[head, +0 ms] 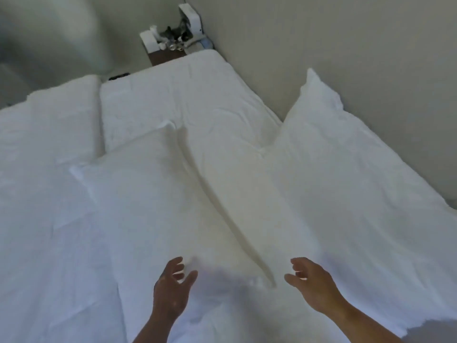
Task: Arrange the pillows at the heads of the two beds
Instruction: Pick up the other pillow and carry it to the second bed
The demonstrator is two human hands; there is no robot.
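Note:
Two white pillows lie side by side on white bedding. The left pillow [158,199] lies flat in the middle of the view, its near corner close to my hands. The right pillow [346,174] leans against the grey wall, one corner pointing up. My left hand [171,288] hovers over the near end of the left pillow, fingers spread, holding nothing. Just beyond that pillow's near corner, my right hand [314,283] is also open and holds nothing.
A white bed [185,95] stretches away ahead, and a second bed [49,125] adjoins it on the left with a seam between them. A dark bedside table [163,56] with small cluttered items stands in the far corner. The grey wall [371,58] runs along the right.

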